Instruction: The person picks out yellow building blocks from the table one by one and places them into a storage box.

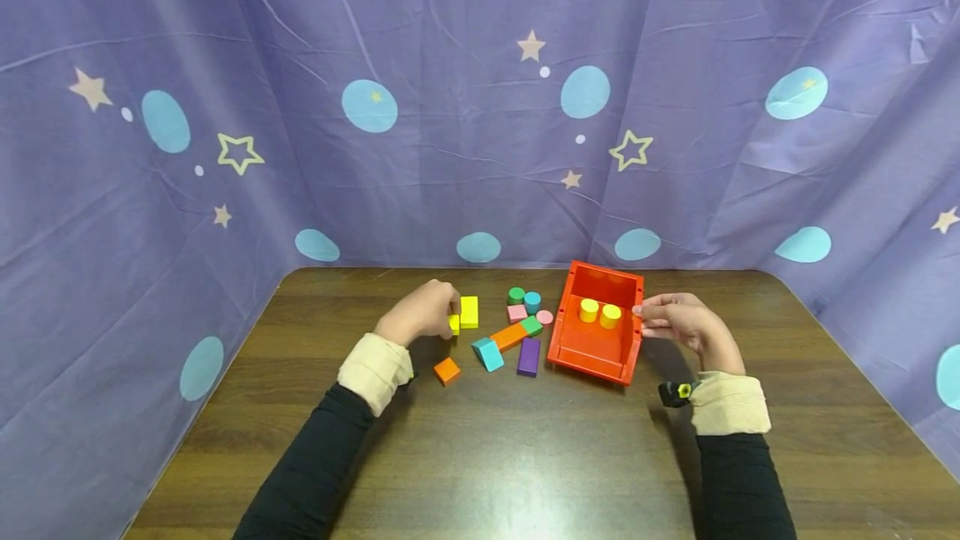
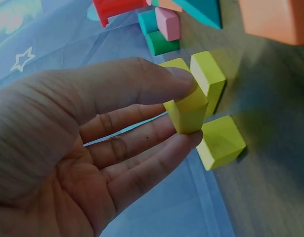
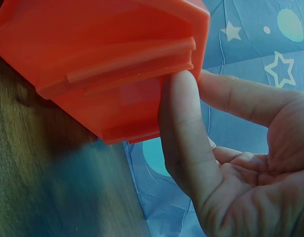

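My left hand (image 1: 422, 312) pinches a yellow rectangular block (image 2: 190, 112) between thumb and fingertips, at the left of the scattered blocks. Two more yellow blocks stand close by in the left wrist view: an upright one (image 2: 209, 76) behind the held one and a squat one (image 2: 223, 141) below the fingertips. On the right, my right hand (image 1: 686, 325) grips the right wall of a red plastic bin (image 1: 592, 363), with the thumb (image 3: 184, 111) on its outer side. Inside the bin stand a yellow cylinder (image 1: 588, 310) and a second yellow cylinder (image 1: 611, 317).
Between my hands lie an orange block (image 1: 509, 337), a teal wedge (image 1: 489, 354), a purple block (image 1: 528, 357) and several green, blue and pink pieces. An orange square block (image 1: 447, 371) sits nearer me. A patterned purple curtain (image 1: 465, 107) hangs behind the wooden table (image 1: 487, 457).
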Action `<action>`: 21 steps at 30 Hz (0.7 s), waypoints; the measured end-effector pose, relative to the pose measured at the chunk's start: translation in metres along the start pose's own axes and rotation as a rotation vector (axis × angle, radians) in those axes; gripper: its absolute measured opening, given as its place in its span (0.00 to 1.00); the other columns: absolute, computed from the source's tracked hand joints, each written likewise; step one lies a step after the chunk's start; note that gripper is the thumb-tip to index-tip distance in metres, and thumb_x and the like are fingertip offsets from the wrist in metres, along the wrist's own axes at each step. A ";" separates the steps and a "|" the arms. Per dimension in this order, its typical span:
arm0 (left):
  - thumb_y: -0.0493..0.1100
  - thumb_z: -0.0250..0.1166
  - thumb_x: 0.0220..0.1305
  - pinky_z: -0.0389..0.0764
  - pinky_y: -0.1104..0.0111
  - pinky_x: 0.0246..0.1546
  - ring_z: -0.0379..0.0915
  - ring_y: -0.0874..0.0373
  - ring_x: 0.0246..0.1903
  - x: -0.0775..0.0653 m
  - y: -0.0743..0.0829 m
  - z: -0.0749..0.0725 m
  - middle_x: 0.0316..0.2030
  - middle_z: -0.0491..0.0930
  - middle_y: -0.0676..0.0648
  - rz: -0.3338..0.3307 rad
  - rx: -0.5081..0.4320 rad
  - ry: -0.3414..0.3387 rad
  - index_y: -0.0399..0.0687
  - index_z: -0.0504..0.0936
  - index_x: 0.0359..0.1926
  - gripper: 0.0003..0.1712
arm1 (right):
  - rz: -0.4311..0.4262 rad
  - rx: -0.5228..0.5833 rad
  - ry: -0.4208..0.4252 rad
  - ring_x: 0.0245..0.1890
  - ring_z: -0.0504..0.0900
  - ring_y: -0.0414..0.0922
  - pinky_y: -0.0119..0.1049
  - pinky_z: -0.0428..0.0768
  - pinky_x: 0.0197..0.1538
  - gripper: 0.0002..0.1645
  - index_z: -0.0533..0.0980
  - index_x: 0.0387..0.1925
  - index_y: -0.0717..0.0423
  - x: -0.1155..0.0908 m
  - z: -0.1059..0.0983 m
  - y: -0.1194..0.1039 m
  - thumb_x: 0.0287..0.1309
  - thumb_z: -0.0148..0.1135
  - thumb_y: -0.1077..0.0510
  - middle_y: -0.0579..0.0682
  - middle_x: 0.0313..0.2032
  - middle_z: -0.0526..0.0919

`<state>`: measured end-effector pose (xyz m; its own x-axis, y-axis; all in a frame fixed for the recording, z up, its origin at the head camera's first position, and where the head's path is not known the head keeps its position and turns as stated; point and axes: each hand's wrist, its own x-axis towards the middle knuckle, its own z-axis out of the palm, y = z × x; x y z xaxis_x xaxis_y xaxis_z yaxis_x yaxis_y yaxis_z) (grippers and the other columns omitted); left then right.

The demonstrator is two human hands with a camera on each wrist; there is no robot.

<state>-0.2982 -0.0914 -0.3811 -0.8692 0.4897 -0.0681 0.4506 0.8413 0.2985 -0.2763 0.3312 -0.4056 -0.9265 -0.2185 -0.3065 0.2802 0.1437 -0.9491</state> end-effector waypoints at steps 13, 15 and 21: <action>0.27 0.74 0.43 0.80 0.65 0.38 0.72 0.56 0.30 -0.001 0.008 -0.018 0.34 0.86 0.43 0.053 0.003 0.042 0.35 0.87 0.38 0.16 | -0.001 -0.001 0.012 0.30 0.85 0.36 0.32 0.87 0.42 0.09 0.73 0.48 0.69 0.000 -0.001 0.000 0.70 0.56 0.66 0.42 0.31 0.86; 0.28 0.74 0.45 0.80 0.64 0.39 0.73 0.56 0.31 -0.002 0.011 -0.023 0.35 0.86 0.43 0.051 -0.002 0.043 0.35 0.87 0.39 0.15 | -0.003 -0.008 0.008 0.30 0.85 0.36 0.33 0.87 0.43 0.09 0.73 0.48 0.69 0.001 -0.001 0.001 0.70 0.56 0.66 0.42 0.31 0.86; 0.28 0.73 0.48 0.82 0.63 0.41 0.79 0.54 0.36 0.001 0.021 -0.033 0.41 0.88 0.42 0.047 -0.044 0.048 0.36 0.88 0.42 0.16 | -0.007 -0.012 0.009 0.31 0.85 0.36 0.33 0.87 0.44 0.11 0.72 0.49 0.70 0.001 -0.001 0.002 0.70 0.56 0.66 0.42 0.32 0.86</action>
<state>-0.2963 -0.0811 -0.3436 -0.8565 0.5162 -0.0075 0.4828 0.8060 0.3424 -0.2770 0.3324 -0.4075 -0.9306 -0.2109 -0.2993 0.2708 0.1539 -0.9503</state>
